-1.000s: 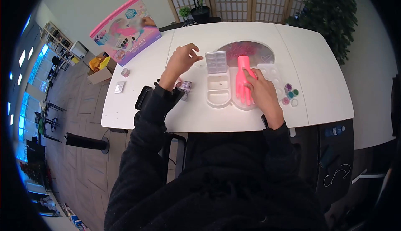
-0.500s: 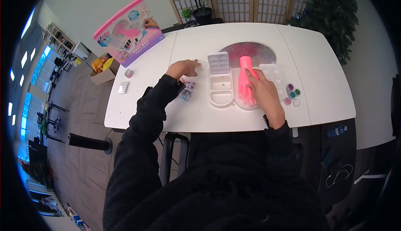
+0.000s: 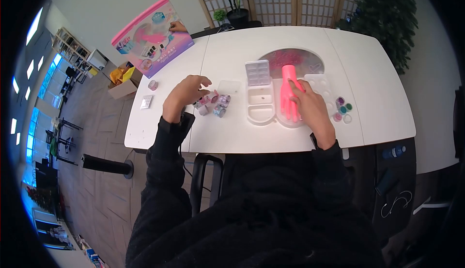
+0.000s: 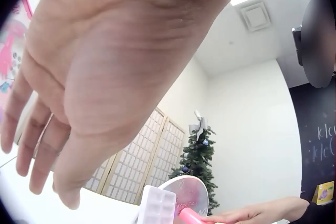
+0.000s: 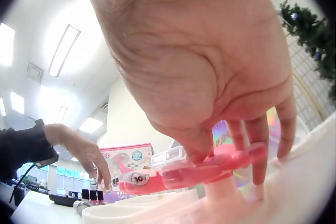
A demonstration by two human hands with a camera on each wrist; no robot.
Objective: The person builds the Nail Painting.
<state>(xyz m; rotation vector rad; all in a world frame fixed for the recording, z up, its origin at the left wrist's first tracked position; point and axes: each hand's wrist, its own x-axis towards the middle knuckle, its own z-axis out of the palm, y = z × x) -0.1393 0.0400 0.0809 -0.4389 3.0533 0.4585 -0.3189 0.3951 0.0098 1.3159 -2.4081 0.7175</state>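
Note:
In the head view my right hand point(image 3: 312, 108) holds a pink toy hand point(image 3: 287, 71) from above. Its thumb point(image 5: 198, 142) presses on the near side while fingers point(image 5: 257, 150) come down past the far side, as the right wrist view shows. The toy hand lies palm down on a white base with a compartment tray point(image 3: 260, 121). Off to the left, my empty left hand point(image 3: 186, 93) hovers with loosely bent fingers beside a cluster of small bottles and jars point(image 3: 223, 101). Part of that cluster is hidden under the hand. A clear flat piece point(image 3: 231, 85) lies just beyond.
Behind the toy hand stands a half-round mirror point(image 3: 312, 62), and a divided clear lid point(image 3: 257, 73) is raised at the tray's back. Small coloured pots point(image 3: 343, 109) sit at the right. A nail-art box point(image 3: 155, 38), a jar point(image 3: 153, 85) and a small packet point(image 3: 146, 102) are at the left.
My left hand has drawn back left from near the clear piece to the bottle cluster, uncovering more of both. The right hand stays on the pink toy hand.

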